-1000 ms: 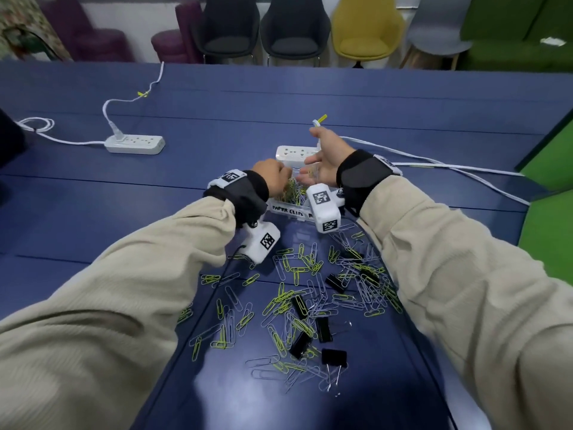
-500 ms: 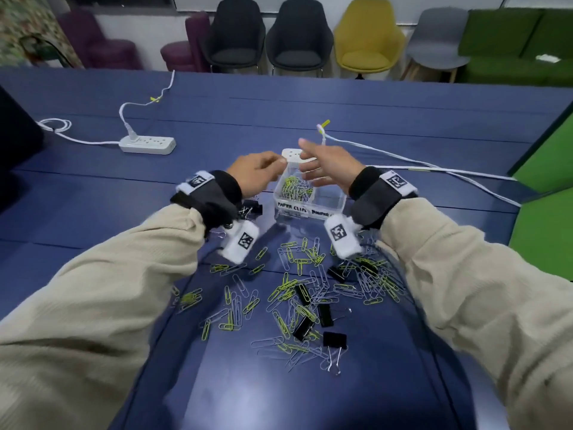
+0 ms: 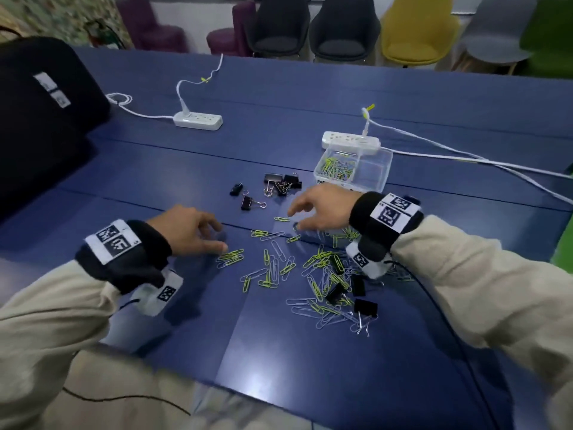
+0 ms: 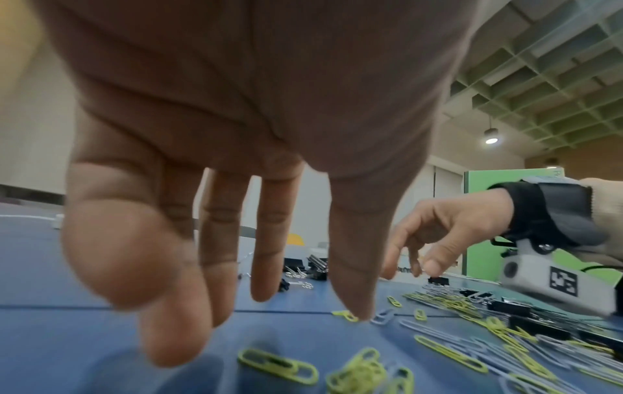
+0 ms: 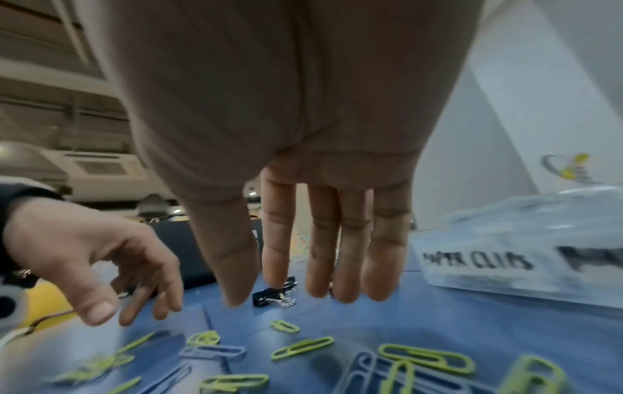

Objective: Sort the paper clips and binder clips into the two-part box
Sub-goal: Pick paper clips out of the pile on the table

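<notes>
- Both hands have come back from the box to the scatter on the table [image 3: 310,361]: half a second ago they were up at the box's rim, now they hover low over the loose clips.
- Left hand [image 3: 189,231] is empty, fingers spread and pointing down, fingertips [image 4: 350,306] just above or touching a small bunch of green paper clips [image 3: 231,257].
- Right hand [image 3: 322,207] is also empty, fingers relaxed and hanging above the far edge of the pile.
- Clear two-part box [image 3: 376,178] stands beyond the right hand, against a white power strip [image 3: 350,141]; its left compartment holds paper clips, and the right one looks empty.
- Many paper clips and a few black binder clips [image 3: 366,307] lie mixed near the person; more binder clips [image 3: 280,183] sit in a separate group just left of the box.
- Judging by this, a handful has just been dropped off and the next pick is starting; most of the sorting is not yet done.
</notes>
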The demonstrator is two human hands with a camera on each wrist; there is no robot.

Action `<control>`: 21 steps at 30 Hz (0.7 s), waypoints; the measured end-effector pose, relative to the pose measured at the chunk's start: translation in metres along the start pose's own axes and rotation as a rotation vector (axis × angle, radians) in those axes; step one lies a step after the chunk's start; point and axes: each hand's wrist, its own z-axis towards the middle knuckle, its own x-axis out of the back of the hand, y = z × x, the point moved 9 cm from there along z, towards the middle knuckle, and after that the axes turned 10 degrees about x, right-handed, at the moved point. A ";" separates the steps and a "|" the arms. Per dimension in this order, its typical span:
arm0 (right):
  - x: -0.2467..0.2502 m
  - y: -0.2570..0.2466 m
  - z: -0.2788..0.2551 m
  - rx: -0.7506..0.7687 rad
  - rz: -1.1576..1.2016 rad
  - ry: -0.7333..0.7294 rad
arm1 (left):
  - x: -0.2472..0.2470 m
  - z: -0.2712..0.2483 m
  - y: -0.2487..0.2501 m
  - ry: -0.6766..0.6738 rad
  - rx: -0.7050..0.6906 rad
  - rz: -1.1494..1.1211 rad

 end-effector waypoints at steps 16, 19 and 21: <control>-0.027 -0.032 0.032 0.048 -0.165 -0.091 | -0.013 -0.010 0.064 0.150 -0.237 0.170; -0.026 -0.028 0.030 0.019 -0.140 -0.079 | -0.015 -0.007 0.064 0.162 -0.211 0.141; -0.025 -0.029 0.030 0.025 -0.135 -0.063 | -0.016 -0.003 0.064 0.158 -0.208 0.111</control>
